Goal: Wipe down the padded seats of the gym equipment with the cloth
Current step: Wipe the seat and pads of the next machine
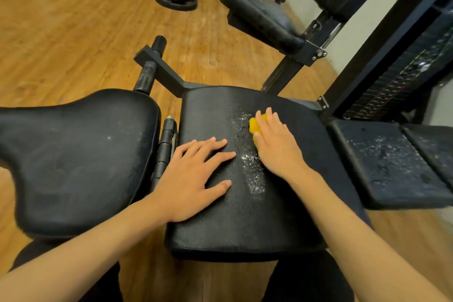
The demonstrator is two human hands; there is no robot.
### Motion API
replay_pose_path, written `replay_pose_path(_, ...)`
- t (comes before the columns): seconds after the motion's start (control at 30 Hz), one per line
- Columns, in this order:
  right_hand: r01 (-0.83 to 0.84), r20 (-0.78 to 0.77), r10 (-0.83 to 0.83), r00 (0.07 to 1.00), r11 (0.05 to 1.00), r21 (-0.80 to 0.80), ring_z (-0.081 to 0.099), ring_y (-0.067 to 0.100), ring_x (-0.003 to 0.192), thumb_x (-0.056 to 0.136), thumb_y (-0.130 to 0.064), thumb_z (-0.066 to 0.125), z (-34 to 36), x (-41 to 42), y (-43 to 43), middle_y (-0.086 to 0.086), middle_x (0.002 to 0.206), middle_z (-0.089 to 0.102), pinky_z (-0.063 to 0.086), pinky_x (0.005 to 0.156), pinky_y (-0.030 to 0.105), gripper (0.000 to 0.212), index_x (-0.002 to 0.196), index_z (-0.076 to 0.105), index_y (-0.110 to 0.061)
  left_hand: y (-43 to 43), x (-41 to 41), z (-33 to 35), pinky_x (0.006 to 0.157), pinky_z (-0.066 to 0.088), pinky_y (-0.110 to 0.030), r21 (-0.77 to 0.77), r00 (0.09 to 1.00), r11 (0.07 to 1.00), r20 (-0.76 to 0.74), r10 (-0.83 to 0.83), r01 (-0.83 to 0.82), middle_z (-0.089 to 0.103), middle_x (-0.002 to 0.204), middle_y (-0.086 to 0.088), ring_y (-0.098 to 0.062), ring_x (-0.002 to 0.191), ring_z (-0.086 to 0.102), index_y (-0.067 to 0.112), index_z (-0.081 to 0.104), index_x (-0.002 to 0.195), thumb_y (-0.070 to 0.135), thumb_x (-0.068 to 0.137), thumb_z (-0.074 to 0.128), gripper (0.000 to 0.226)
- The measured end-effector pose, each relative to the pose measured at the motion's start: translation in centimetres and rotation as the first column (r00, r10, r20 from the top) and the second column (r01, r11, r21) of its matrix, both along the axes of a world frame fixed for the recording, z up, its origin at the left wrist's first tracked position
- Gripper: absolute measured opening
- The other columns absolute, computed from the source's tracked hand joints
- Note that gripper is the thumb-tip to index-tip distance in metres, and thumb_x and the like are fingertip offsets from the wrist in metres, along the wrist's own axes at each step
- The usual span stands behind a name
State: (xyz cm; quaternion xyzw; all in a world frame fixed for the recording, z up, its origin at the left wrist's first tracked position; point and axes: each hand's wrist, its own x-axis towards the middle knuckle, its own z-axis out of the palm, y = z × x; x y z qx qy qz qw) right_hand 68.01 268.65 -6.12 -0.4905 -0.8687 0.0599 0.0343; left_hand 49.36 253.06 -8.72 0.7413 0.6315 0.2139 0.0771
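On the middle seat pad point(245, 223), the right hand point(277, 147) lay flat over a yellow cloth point(255, 125), fingers extended and pressing it down rather than curled round it. Most of the cloth was hidden beneath the hand. The left hand point(193, 174) rested open on the same pad, fingers spread, holding nothing.

A streak of wet droplets point(252, 174) ran front to back along the pad between the two hands. It touched the cloth's left edge and trailed toward the person past the right wrist. The right hand was the nearer to it and already carried the cloth, so the likely stroke was a pull back along that long axis.

Leftward room was tight, since the left fingertips sat just beside the streak. To the right, the pad lay bare up to its edge. Beyond a narrow gap, the neighbouring right-hand pad point(387, 162) was also speckled wet and looked unwiped. The broad left-hand seat point(73, 154) showed only a few flecks.
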Motion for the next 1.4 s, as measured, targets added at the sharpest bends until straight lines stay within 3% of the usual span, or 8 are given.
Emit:
replay_pose_path(0.17,-0.022,0.010,0.022,1.000,0.999,-0.049,0.006,0.018,0.154,0.096,-0.045,0.001,0.7,3.7,-12.3,-0.003,0.167,0.002,0.015,0.123,0.037,0.067,0.159,0.009,-0.026,0.0,0.3,-0.1,0.122,0.019,-0.040,0.043,1.000,0.999,0.025,0.014,-0.015,0.037,0.158,0.014,-0.010,0.151,0.025,0.035,0.046,0.147,0.065,0.094,0.036,0.062)
replay_pose_path(0.3,0.009,-0.002,-0.009,1.000,0.997,-0.081,0.003,0.011,0.153,0.095,-0.048,0.003,1.2,4.5,-16.3,-0.010,0.167,0.001,0.008,0.121,0.031,0.066,0.159,0.012,-0.032,0.1,0.4,-0.2,0.122,0.019,-0.040,0.059,0.999,0.998,0.050,0.022,-0.025,0.039,0.158,0.014,-0.009,0.151,0.028,0.029,0.048,0.146,0.064,0.092,0.039,0.065)
replay_pose_path(0.6,-0.043,0.010,0.043,0.999,0.999,-0.004,0.004,0.030,0.153,0.107,-0.033,0.025,0.0,-2.0,1.8,0.010,0.167,0.004,0.012,0.121,0.049,0.055,0.159,0.014,-0.016,0.2,0.3,-0.1,0.122,0.020,-0.040,0.047,0.998,0.999,0.061,0.020,-0.023,0.038,0.157,0.014,-0.008,0.150,0.027,0.029,0.047,0.147,0.062,0.091,0.041,0.065)
replay_pose_path(0.77,-0.099,0.010,0.099,0.995,0.995,0.008,0.008,0.032,0.153,0.108,-0.033,0.025,0.7,-7.1,11.3,0.011,0.166,0.012,0.011,0.121,0.052,0.054,0.158,0.015,-0.016,0.1,0.2,0.1,0.122,0.019,-0.040,0.035,0.998,0.999,0.058,0.027,-0.029,0.035,0.158,0.008,-0.011,0.148,0.029,0.030,0.046,0.145,0.062,0.091,0.041,0.063)
replay_pose_path(0.93,-0.147,0.035,0.146,0.989,0.988,0.046,0.007,0.030,0.153,0.108,-0.032,0.027,1.4,-8.5,9.8,0.008,0.167,0.011,0.010,0.121,0.048,0.054,0.159,0.016,-0.018,-0.2,0.1,0.3,0.121,0.020,-0.039,0.020,0.998,0.999,0.052,0.030,-0.031,0.036,0.153,0.006,-0.013,0.144,0.031,0.031,0.045,0.144,0.061,0.092,0.041,0.061)
replay_pose_path(1.17,-0.509,0.115,0.503,0.857,0.861,0.023,0.001,0.021,0.154,0.109,-0.030,0.028,1.0,-8.6,1.7,0.002,0.167,0.005,0.009,0.122,0.042,0.051,0.158,0.018,-0.024,-0.6,0.1,0.4,0.112,0.029,-0.036,0.014,0.999,1.000,0.035,0.025,-0.026,0.042,0.146,0.002,-0.017,0.135,0.038,0.027,0.052,0.142,0.056,0.094,0.043,0.057)
replay_pose_path(1.27,-0.468,0.014,0.470,0.883,0.882,-0.056,-0.003,0.018,0.154,0.109,-0.031,0.027,1.5,-5.1,3.4,0.000,0.167,0.001,0.002,0.122,0.040,0.050,0.158,0.017,-0.026,-0.7,0.1,0.4,0.111,0.027,-0.032,0.016,0.999,1.000,0.040,0.023,-0.024,0.042,0.144,0.003,-0.016,0.135,0.039,0.028,0.053,0.141,0.055,0.093,0.044,0.056)
replay_pose_path(1.4,-0.181,-0.035,0.178,0.983,0.980,-0.086,-0.003,0.019,0.154,0.109,-0.034,0.025,1.0,3.9,6.8,-0.001,0.167,0.000,0.002,0.125,0.044,0.051,0.158,0.015,-0.028,-0.8,0.1,0.2,0.113,0.022,-0.029,0.021,0.998,0.999,0.050,0.026,-0.027,0.041,0.144,0.006,-0.014,0.136,0.037,0.030,0.052,0.142,0.057,0.093,0.042,0.056)
